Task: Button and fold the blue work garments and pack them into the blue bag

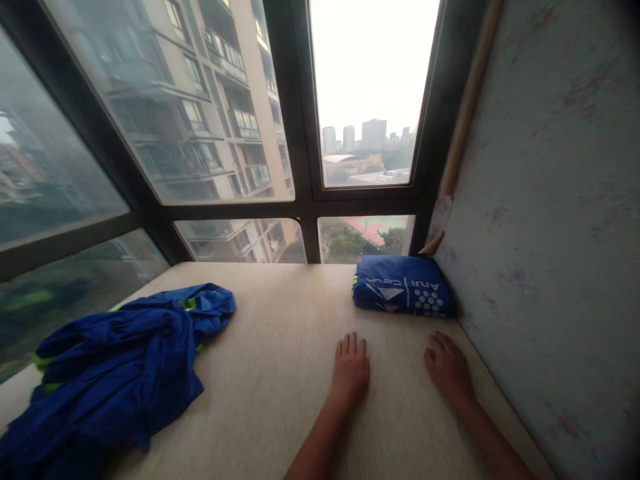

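Palm down on the pale surface, my left hand [352,365] rests with its fingers stretched out and holds nothing. My right hand [449,365] lies to the right of it, near the wall, its fingers also apart and nothing in them. Just beyond both hands, touching neither, sits a folded blue garment [404,285] with white lettering and dots on top. A crumpled blue garment [125,367] with yellow-green strips is spread loosely at the left, away from my hands.
The pale surface [270,347] reaches back to dark-framed windows [305,230] with buildings outside. A patterned wall [550,233] bounds the right side, close to my right forearm. A peeling strip [435,237] hangs at the back right corner.
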### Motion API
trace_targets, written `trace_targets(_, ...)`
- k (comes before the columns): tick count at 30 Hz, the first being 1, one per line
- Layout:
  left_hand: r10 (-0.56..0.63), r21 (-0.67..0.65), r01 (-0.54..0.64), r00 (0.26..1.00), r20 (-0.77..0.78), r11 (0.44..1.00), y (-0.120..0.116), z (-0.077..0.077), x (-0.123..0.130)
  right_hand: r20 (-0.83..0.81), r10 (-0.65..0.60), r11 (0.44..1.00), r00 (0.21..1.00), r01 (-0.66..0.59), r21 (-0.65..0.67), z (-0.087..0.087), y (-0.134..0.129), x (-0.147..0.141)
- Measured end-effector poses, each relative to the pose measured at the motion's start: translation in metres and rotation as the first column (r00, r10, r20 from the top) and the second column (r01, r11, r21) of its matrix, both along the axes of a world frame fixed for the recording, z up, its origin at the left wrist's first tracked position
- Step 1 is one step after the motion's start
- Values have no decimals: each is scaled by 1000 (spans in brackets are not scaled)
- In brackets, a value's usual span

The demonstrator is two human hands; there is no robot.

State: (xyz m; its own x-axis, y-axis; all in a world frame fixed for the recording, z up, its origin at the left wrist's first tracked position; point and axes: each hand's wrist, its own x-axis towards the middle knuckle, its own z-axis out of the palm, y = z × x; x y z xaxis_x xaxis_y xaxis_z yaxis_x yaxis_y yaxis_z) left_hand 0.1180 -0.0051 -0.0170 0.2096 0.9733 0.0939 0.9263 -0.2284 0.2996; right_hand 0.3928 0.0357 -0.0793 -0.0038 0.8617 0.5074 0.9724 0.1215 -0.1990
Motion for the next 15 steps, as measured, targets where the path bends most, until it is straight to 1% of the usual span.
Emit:
trace_targets(2, -37, -14, 38, 999, 6, 999, -8, 0, -5, 23, 6, 1000, 1000, -6, 10, 0, 0, 2)
trace_targets(4, -72, -19, 72, 997, 15, 997, -22, -1, -13, 40, 20, 1000, 999, -21, 13, -3, 1, 6)
trace_targets(8, -127, 14, 126, 990, 56, 992, -56, -6, -29, 77, 52, 999, 996, -52, 8, -17, 5, 17)
trace_targets(10, -121, 39, 118, 989, 85, 992, -68, -9, -33, 99, 66, 998, 993, -67, 12, -22, 8, 21)
trace_targets(13, -97, 68, 89, 987, 130, 994, -75, -14, -35, 117, 90, 995, 989, -93, 23, -23, 9, 23)
trace_targets(15, -94, 69, 85, 984, 149, 994, -74, -17, -35, 77, 96, 994, 992, -99, 39, -20, 9, 22)
